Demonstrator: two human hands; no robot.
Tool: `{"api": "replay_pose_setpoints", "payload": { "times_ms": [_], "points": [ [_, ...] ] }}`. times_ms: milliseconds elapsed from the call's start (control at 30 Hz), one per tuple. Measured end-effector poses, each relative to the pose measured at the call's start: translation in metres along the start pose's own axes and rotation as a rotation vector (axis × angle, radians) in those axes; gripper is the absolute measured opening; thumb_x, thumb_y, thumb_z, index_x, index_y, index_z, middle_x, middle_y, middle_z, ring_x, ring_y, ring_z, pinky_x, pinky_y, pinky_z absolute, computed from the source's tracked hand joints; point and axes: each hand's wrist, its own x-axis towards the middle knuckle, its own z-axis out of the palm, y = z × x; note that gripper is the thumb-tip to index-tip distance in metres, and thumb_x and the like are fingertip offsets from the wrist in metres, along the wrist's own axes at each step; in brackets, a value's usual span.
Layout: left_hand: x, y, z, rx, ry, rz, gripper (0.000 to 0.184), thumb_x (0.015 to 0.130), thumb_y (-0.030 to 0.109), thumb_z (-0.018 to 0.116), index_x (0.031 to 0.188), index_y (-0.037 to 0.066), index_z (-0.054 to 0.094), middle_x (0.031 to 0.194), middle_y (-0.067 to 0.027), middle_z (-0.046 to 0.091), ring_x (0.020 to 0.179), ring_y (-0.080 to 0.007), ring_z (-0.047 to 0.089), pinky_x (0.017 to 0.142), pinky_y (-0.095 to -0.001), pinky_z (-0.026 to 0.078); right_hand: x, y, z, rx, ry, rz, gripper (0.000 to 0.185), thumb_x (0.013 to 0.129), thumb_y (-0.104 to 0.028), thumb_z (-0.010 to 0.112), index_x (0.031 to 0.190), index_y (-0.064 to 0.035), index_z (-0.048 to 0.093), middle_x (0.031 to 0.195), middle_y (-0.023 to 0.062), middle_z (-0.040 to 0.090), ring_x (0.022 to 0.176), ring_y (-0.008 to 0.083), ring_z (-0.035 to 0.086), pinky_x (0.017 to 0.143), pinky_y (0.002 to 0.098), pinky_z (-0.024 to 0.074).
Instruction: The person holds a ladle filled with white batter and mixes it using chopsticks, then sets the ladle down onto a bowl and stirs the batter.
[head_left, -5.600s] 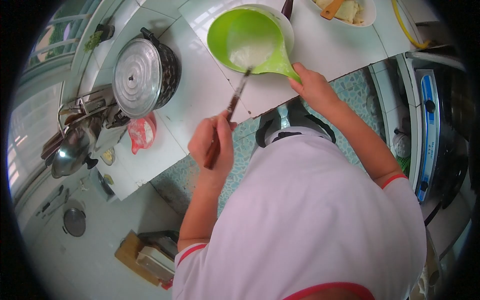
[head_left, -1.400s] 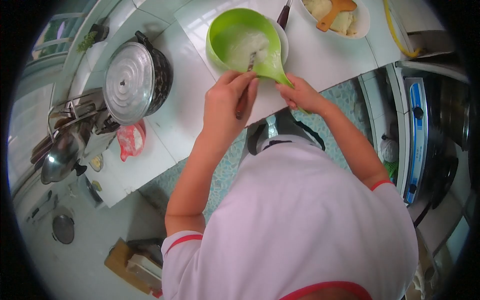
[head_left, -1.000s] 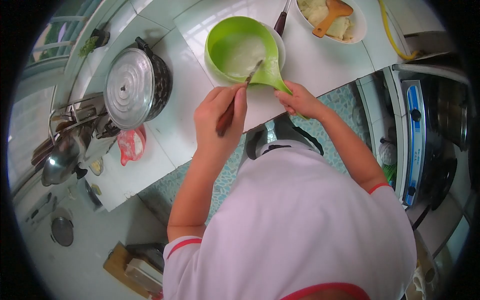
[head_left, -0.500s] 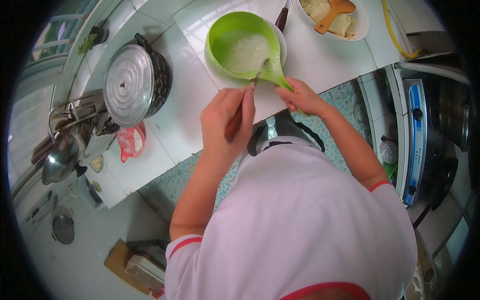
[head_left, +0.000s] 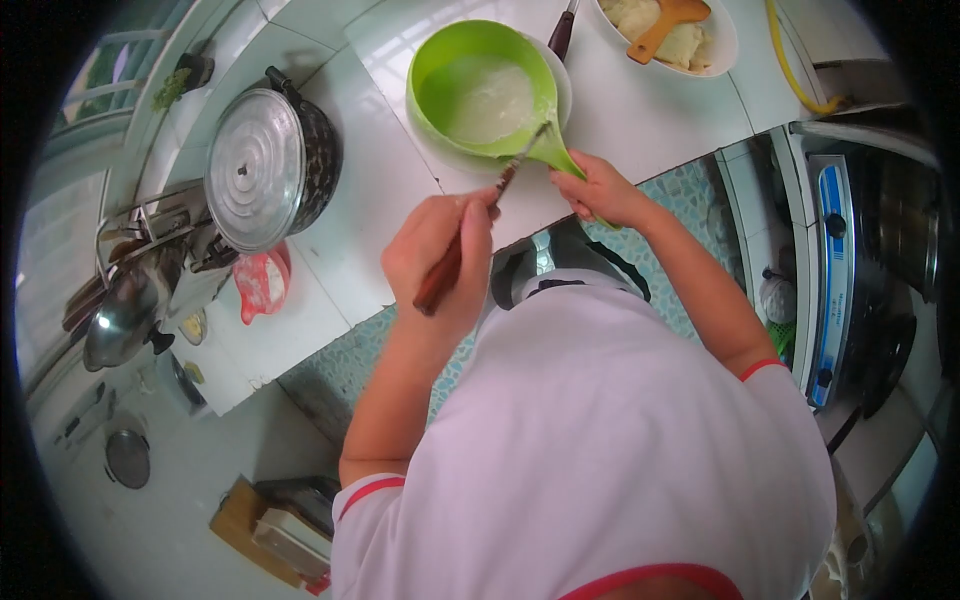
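Observation:
A green bowl with a long handle (head_left: 425, 75) holds a pale whitish mixture and sits over a white dish (head_left: 565, 95) on the counter. My right hand (head_left: 604, 190) is closed around the bowl's handle. My left hand (head_left: 440, 255) grips a utensil with a reddish-brown wooden handle (head_left: 438, 283); its thin tip is at the bowl's near right edge, where the handle begins. The shape of that tip is hard to make out. Beyond the bowl lies another dark-handled utensil (head_left: 562, 38).
On the left are a lidded pot (head_left: 256, 170), a red scoop with white powder (head_left: 262, 284) and a rack of utensils (head_left: 140, 290). A white bowl of pale food (head_left: 722, 60) holds a wooden spatula (head_left: 655, 38). A stove (head_left: 832, 280) stands right.
The utensil has moved from inside the bowl to its near right edge, with my left hand drawn back down and left. My right hand keeps its hold on the handle.

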Motion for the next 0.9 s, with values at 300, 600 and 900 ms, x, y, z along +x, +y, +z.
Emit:
{"api": "replay_pose_setpoints", "payload": {
  "times_ms": [300, 600, 900],
  "points": [
    [0.015, -0.023, 0.011, 0.044, 0.085, 0.067, 0.008, 0.081, -0.003, 0.059, 0.088, -0.004, 0.063, 0.066, -0.0112, 0.056, 0.056, -0.0178, 0.053, 0.053, -0.0272, 0.042, 0.000, -0.002, 0.001, 0.017, 0.006, 0.008, 0.017, 0.091, -0.022, 0.052, 0.095, -0.0057, 0.047, 0.063, -0.0022, 0.043, 0.045, 0.0057, 0.041, 0.040, 0.0216, 0.0347],
    [0.009, -0.016, 0.012, -0.075, 0.001, -0.013, 0.017, 0.090, 0.003, 0.050, 0.093, -0.006, 0.063, 0.078, -0.0107, 0.065, 0.070, -0.0133, 0.062, 0.068, -0.0248, 0.050, 0.000, -0.002, 0.003, 0.010, 0.014, 0.008, 0.014, 0.091, -0.019, 0.050, 0.095, -0.0066, 0.045, 0.062, -0.0026, 0.041, 0.044, 0.0054, 0.039, 0.042, 0.0207, 0.0341],
    [0.000, -0.012, 0.008, -0.153, 0.044, -0.090, 0.021, 0.092, 0.007, 0.048, 0.095, -0.008, 0.062, 0.082, -0.0132, 0.065, 0.074, -0.0170, 0.065, 0.070, -0.0262, 0.053, 0.000, 0.000, 0.003, -0.030, 0.018, -0.024, 0.017, 0.091, -0.022, 0.052, 0.091, -0.0063, 0.046, 0.064, -0.0020, 0.043, 0.045, 0.0055, 0.040, 0.041, 0.0211, 0.0348]
  ]
}}
